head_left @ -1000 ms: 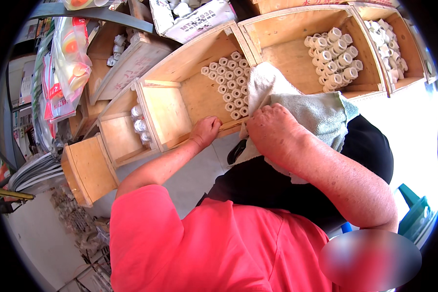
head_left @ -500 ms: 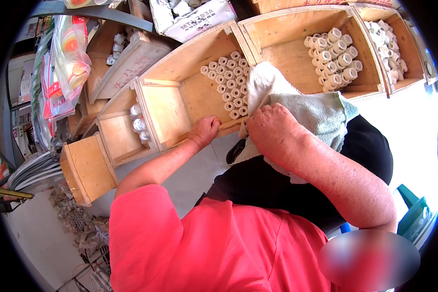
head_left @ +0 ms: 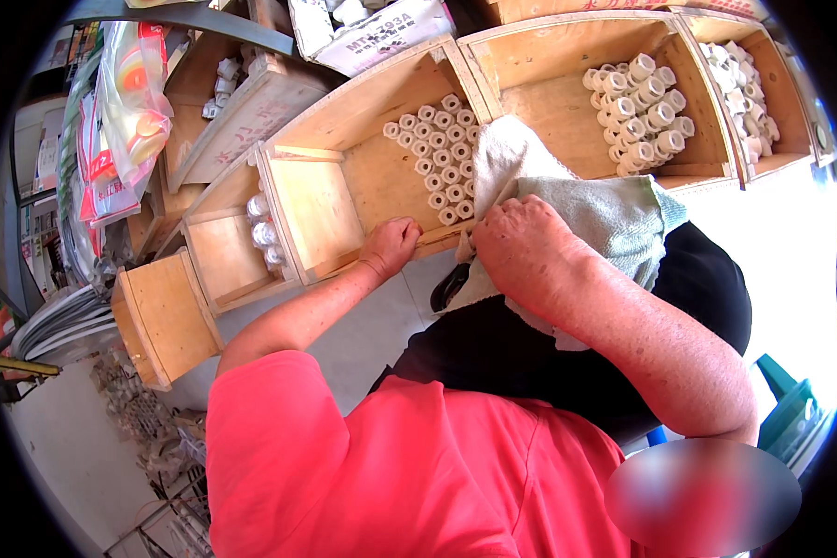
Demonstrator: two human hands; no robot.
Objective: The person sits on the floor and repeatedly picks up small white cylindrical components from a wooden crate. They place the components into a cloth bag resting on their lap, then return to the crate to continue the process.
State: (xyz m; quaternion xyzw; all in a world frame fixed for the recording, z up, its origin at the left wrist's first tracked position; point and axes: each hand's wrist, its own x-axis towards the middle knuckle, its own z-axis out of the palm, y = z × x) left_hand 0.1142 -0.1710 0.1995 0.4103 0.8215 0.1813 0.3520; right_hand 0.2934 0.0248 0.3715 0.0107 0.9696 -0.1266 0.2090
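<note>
My left hand (head_left: 392, 244) is closed with curled fingers over the front edge of a wooden box (head_left: 367, 153). Inside that box, white pipe fittings (head_left: 440, 160) stand on end in tight rows against the right side. Farther right, my right hand (head_left: 521, 232) is closed on a pale cloth (head_left: 591, 214), bunching it at the box's front right corner. The cloth drapes over the divider and across my dark-clothed leg. My right fingertips are partly hidden under the hand.
Another wooden box (head_left: 549, 102) to the right holds stacked white fittings (head_left: 644, 112); beyond it a smaller box has loose fittings (head_left: 739, 93). Wrapped pieces (head_left: 263, 228) lie in a compartment on the left. Plastic bags (head_left: 126, 121) hang at far left. A printed carton (head_left: 381, 37) stands behind.
My left hand has shifted very slightly up and left along the box's edge. The right hand stays on the cloth, and the fittings look unmoved.
</note>
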